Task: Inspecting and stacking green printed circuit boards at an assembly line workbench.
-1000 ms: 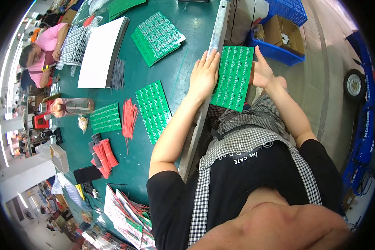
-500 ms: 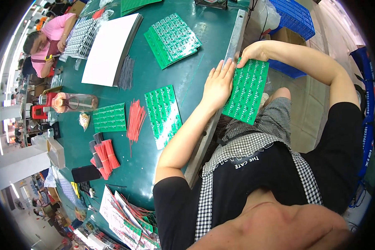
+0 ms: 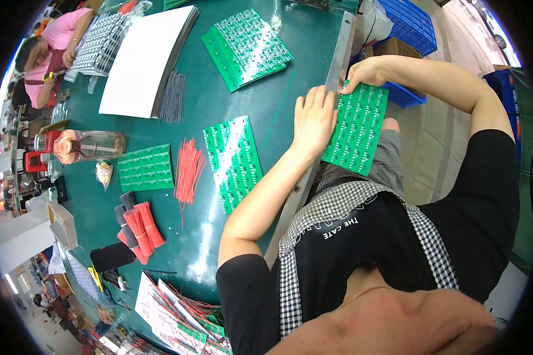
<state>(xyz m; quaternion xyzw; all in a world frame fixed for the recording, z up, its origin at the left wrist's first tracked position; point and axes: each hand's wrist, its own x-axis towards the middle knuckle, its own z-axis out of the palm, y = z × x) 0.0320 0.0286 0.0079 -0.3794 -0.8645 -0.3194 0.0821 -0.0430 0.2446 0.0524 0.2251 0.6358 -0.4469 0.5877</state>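
Observation:
A green circuit board panel [image 3: 356, 131] reaches out past the metal-edged side of the table, over my lap. My left hand [image 3: 315, 121] lies along its left edge by the table rim, its fingers bent over and the tips hidden. At the panel's far end, my right hand [image 3: 364, 74] pinches the edge, with the thumb on top. Another green panel [image 3: 233, 163] lies flat on the table left of my left forearm. Beyond it sits a stack of panels [image 3: 249, 47], and a thin green strip [image 3: 278, 109] lies beside them.
Loose red wires [image 3: 188, 171], a smaller green panel [image 3: 145, 167], bundled wires [image 3: 142, 228], a phone [image 3: 112, 257] and a bottle [image 3: 95, 145] lie to the left. Farther back are a white paper stack [image 3: 145, 65] and dark wires [image 3: 173, 96]. Blue crates [image 3: 405, 26] stand at right; a co-worker [image 3: 59, 41] sits across.
The fingers of my left hand, flat and stretched before, are now bent at the panel's edge. My right hand keeps its pinch. The whole view has shifted slightly.

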